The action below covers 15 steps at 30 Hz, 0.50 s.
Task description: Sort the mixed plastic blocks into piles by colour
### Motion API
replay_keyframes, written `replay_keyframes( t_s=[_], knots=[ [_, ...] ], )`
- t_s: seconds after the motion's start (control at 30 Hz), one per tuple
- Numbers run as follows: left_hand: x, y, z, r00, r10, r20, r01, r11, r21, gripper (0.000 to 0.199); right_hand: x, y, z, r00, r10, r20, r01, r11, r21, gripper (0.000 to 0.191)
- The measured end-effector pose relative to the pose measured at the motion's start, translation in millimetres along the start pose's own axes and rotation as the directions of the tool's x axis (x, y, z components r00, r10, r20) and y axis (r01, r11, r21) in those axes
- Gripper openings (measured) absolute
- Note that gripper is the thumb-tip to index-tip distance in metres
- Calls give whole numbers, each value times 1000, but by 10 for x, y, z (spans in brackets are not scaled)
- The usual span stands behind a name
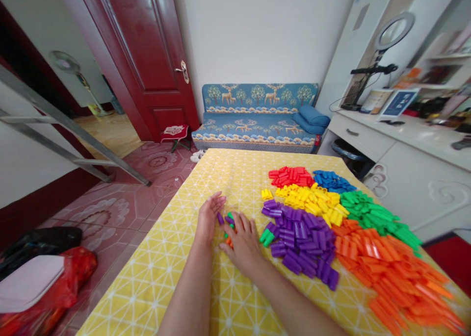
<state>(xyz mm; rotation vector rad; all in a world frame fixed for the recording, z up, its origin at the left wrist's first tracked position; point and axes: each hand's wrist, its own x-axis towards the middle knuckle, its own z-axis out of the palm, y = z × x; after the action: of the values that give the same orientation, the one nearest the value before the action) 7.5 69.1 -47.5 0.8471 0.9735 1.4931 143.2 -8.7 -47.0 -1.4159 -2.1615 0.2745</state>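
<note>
On the yellow patterned tablecloth (176,277), my left hand (210,214) rests on its edge with fingers apart, holding nothing. Palm down, my right hand (243,243) spreads over a few small mixed plastic pieces, partly hiding them. Among these are a purple piece (220,218) by my left hand and an orange piece (228,241) under my right fingers. Just right of my right hand lie green pieces (267,237), touching the edge of a heap of purple pieces (300,238).
Sorted heaps cover the table's right side: red (290,176), blue (333,181), yellow (311,198), green (371,213) and orange (393,267). A blue sofa (253,122) stands beyond the far edge. A white dresser (412,179) is at right, a metal ladder (91,149) at left.
</note>
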Motion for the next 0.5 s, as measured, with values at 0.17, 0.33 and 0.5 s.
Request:
replay_keyframes(
  t_s=[0.17,0.33,0.5],
  knots=[
    [4,-19,-7,999,36,-36,-34,998,50,51,340,211,93,982,101,-159,-99,995,20,29],
    [-40,-85,59,972,119,201,-196,886,420,44,328,311,168,951,188,-244,-139,969,205,47],
    [-92,-116,94,893,136,430,-413,629,659,67,304,349,169,935,237,-262,-135,925,356,56]
  ],
)
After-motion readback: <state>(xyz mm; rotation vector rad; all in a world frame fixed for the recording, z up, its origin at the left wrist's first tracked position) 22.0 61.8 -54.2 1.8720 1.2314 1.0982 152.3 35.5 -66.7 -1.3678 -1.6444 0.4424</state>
